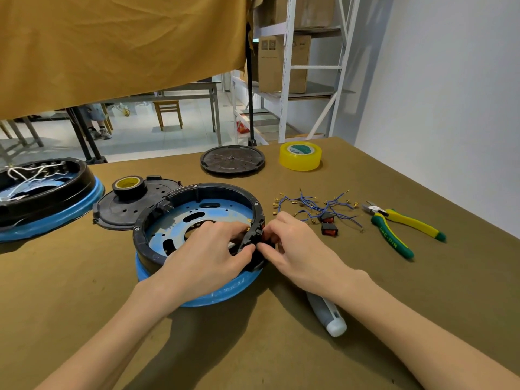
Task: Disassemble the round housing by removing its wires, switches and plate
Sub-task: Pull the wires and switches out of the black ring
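Observation:
The round housing (180, 220), a black ring on a blue base with a blue plate (180, 222) inside, sits in front of me. My left hand (208, 254) reaches inside the ring and pinches its right wall at a switch (260, 243). From outside, my right hand (295, 246) pinches the same black switch, which is mostly hidden by fingers. Loose blue wires (315, 205) with brass terminals and two red-faced switches (327, 225) lie on the table to the right.
A second housing (42, 198) with white wires stands at far left. A black cover (123, 206) carries a black tape roll (129, 185). Another black cover (233, 159), yellow tape (300, 155), green-yellow pliers (402, 225) and a grey-white tool handle (327, 316) lie around.

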A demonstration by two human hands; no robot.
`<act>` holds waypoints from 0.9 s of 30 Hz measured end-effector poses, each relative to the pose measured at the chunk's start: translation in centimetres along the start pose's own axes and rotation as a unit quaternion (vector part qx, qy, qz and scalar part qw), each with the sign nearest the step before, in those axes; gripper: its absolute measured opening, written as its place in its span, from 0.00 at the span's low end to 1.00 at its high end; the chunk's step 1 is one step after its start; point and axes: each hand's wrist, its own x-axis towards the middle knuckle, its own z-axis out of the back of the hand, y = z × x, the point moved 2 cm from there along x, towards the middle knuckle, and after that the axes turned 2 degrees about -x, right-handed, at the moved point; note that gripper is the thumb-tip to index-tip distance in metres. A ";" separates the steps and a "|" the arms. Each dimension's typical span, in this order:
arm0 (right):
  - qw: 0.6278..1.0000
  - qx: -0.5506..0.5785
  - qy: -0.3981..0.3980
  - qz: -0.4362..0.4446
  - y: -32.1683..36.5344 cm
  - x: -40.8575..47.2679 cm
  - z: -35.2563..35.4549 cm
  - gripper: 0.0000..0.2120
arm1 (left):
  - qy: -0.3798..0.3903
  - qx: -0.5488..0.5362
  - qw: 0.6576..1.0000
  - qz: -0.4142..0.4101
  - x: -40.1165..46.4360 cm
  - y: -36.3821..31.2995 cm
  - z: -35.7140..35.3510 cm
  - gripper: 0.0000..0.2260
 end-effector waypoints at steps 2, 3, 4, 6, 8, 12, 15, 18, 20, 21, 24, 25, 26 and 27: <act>1.000 0.010 -0.007 0.004 -0.1 -0.1 0.0 0.09 | 0.004 -0.003 1.000 0.001 -0.1 -0.1 0.0 0.15; 1.000 0.021 -0.012 0.007 -0.2 -0.1 0.0 0.09 | 0.006 -0.006 1.000 0.003 -0.1 -0.1 0.1 0.15; 0.999 0.034 -0.016 0.010 -0.3 0.0 0.1 0.09 | 0.007 -0.012 1.000 0.004 -0.1 -0.1 0.1 0.15; 0.998 0.060 -0.019 0.017 -0.4 0.1 0.3 0.07 | 0.009 -0.018 1.000 0.005 -0.1 -0.1 0.1 0.14; 0.997 0.070 -0.016 0.022 -0.4 0.2 0.5 0.06 | 0.005 -0.011 1.000 0.003 -0.2 -0.1 0.1 0.14; 0.999 0.040 -0.004 0.035 -0.1 0.2 0.4 0.06 | -0.002 0.015 1.000 -0.010 -0.2 0.1 -0.2 0.13; 0.999 0.024 -0.002 0.040 0.0 0.4 0.5 0.06 | -0.025 0.017 1.000 -0.004 -0.1 0.3 -0.2 0.13; 0.999 0.013 0.001 0.045 -0.1 0.5 0.5 0.06 | -0.040 -0.027 0.999 0.018 0.0 0.5 -0.1 0.14; 0.999 0.021 -0.005 0.045 -0.1 0.3 0.5 0.06 | -0.041 -0.056 0.997 0.024 0.1 0.4 0.0 0.13; 0.999 0.027 -0.009 0.043 -0.1 0.3 0.5 0.06 | -0.043 -0.067 0.997 0.024 0.1 0.3 0.0 0.13; 0.999 0.036 -0.014 0.031 -0.2 0.1 0.5 0.07 | -0.056 -0.085 0.994 0.027 0.0 0.0 0.3 0.14; 0.999 0.037 -0.013 0.025 -0.1 0.1 0.5 0.07 | -0.064 -0.084 0.994 0.028 -0.1 -0.1 0.4 0.15; 0.999 0.036 -0.012 0.018 -0.1 0.1 0.5 0.07 | -0.071 -0.081 0.994 0.027 -0.1 -0.2 0.4 0.14; 0.999 0.032 -0.011 0.013 -0.1 0.1 0.4 0.07 | -0.076 -0.080 0.994 0.025 -0.2 -0.3 0.5 0.14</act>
